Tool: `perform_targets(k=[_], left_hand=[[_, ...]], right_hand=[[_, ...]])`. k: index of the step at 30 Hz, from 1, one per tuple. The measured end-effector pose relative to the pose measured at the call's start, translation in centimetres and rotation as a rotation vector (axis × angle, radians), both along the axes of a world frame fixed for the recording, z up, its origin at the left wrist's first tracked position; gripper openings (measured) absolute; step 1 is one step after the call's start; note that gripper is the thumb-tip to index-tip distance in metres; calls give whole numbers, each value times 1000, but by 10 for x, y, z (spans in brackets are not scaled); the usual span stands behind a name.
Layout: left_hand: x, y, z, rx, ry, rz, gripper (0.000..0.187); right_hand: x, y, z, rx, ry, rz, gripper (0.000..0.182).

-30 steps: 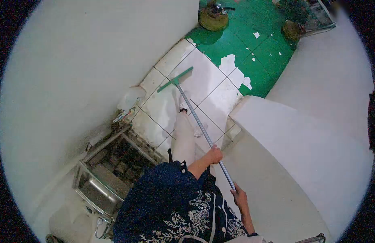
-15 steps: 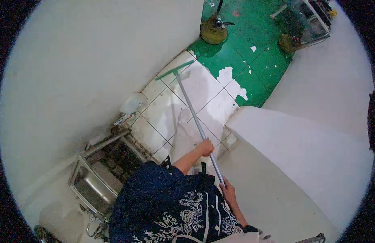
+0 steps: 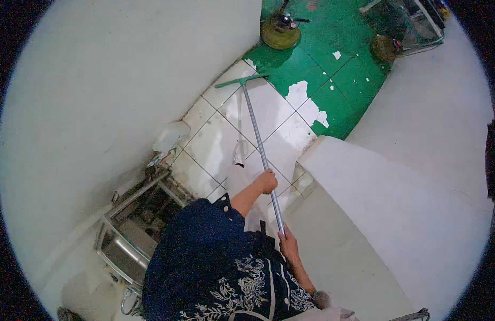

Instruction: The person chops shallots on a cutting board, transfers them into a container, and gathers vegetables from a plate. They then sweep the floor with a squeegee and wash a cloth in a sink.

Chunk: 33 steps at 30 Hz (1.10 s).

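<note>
white walls point(image 3: 113, 80) close us in on the left and right, and between them runs a floor of white tiles point(image 3: 221, 142) that turns to chipped green paint point(image 3: 311, 59) farther out. a metal rack point(image 3: 132, 235) stands low on the left, against the wall. two round brass-coloured vessels point(image 3: 279, 31) sit on the green part. we hold a floor squeegee point(image 3: 258, 144) by its long metal pole, its green blade point(image 3: 242, 81) lying on the tiles at the edge of the green. our left hand point(image 3: 266, 182) is wrapped closed around the middle of the pole, and our right hand point(image 3: 288, 247) grips the near end, fingers curled about it.
</note>
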<state>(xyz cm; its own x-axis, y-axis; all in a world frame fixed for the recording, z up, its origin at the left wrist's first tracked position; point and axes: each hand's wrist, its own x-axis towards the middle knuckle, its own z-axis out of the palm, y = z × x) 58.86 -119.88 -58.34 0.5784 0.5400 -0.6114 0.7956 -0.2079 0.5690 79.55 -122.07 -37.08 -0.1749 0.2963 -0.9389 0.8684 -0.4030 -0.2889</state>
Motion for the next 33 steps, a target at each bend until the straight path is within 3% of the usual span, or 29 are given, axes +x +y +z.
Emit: perform_targets(k=[2,9,11,14,16,18,19,22,25,28,33], left_hand=[[15,-20,14,10,-10,33,7],[91,-86,49,-165,-189,114,7],[107,-94,55,-215,-250,148,8],[113,-80,64,-274,-268,152,9],[98,-50,79,-315,-196,135,9],[92,-62,52,-280,-169,213,10],[91,-64,41,-263,-159,251,11],[44,-63,22,-83,9,321,10],[-17,-49,0,-145,54,246,9],[-57,-42,-6,-117,149,272,6],[-53,-71,-37,-29,88,323,5]], right_hand=[[13,-12,13,55,33,56,48],[66,-12,84,-219,-170,116,49],[81,-6,97,-199,-200,256,49],[79,17,107,-194,-212,275,47],[83,20,100,-111,-150,259,48],[72,31,84,-146,-136,193,47],[87,18,61,52,41,223,46],[42,38,27,-41,-13,302,45],[19,30,-32,-1,129,355,47],[-41,46,-37,-8,102,468,46],[-39,25,-49,14,65,488,47]])
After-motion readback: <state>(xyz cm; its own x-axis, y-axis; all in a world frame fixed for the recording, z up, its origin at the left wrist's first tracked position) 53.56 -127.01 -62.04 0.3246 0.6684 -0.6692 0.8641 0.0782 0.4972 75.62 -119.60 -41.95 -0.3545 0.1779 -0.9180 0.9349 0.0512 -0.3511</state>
